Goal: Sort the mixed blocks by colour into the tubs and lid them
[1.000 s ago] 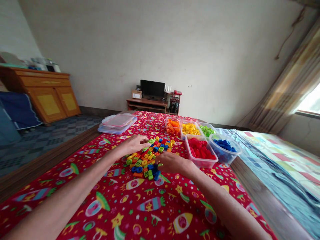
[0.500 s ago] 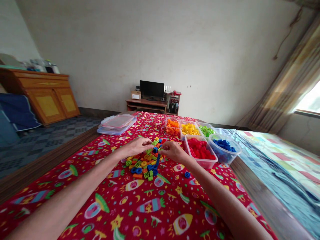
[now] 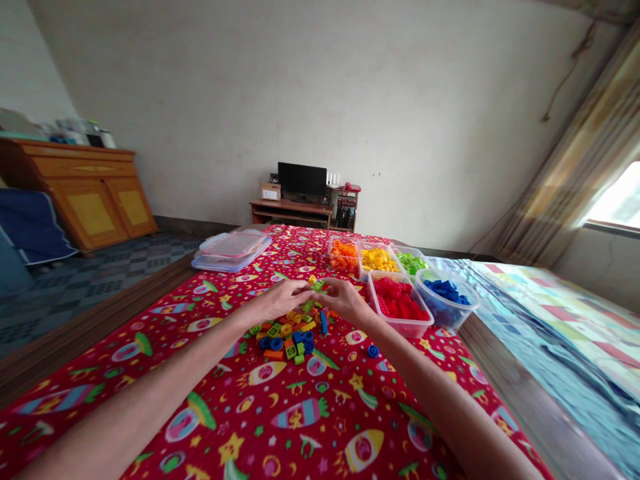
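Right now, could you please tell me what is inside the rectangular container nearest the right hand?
Red toy pieces are heaped inside the clear container. The top of the heap shows; whatever lies deeper is covered by it, so I cannot tell what is there.

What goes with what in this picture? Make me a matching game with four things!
Column one
1. Pile
2. Round tub
3. Lids
4. Lone round piece

Column two
A. Stacked on the left
B. Blue all over
C. Many colours mixed together
D. Holding blue bricks

Right pairs: 1-C, 2-D, 3-A, 4-B
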Available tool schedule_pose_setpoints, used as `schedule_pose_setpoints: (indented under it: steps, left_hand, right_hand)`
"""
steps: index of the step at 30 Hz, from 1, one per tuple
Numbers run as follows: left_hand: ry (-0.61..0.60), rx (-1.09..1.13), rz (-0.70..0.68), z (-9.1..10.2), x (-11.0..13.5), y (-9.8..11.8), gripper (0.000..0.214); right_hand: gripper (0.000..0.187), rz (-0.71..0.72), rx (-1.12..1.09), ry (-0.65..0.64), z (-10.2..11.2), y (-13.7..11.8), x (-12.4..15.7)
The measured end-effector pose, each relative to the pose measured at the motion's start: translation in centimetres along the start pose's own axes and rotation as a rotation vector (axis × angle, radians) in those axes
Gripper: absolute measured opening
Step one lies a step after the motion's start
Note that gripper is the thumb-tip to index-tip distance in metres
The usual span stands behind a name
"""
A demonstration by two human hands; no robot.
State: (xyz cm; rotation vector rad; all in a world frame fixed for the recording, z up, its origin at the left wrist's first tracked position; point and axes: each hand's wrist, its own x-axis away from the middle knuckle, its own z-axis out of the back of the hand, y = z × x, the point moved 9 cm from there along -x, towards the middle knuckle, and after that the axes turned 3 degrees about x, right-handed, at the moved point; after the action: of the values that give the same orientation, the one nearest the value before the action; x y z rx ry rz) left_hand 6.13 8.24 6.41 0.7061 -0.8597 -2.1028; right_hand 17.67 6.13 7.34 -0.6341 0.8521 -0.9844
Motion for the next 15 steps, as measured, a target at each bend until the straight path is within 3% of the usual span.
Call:
schedule_pose_setpoints:
  steps: [7,11,15]
  left_hand:
    - [-0.018,0.19,0.101,-1.3,0.0,-0.9,0.048]
    - [-0.045,0.275,0.116,-1.6,0.1,-0.9,0.053]
    - [0.032,0.141,0.051,0.3,0.0,-1.1,0.053]
  right_hand:
    - [0.043,-0.12,-0.394,-0.083,-1.2,1.1,0.0]
    - [0.033,-0.082,-0.329,-0.072,-0.4,0.8,-0.1]
    - [0.026,-0.047,-0.147,0.079,3.2,1.3,-0.5]
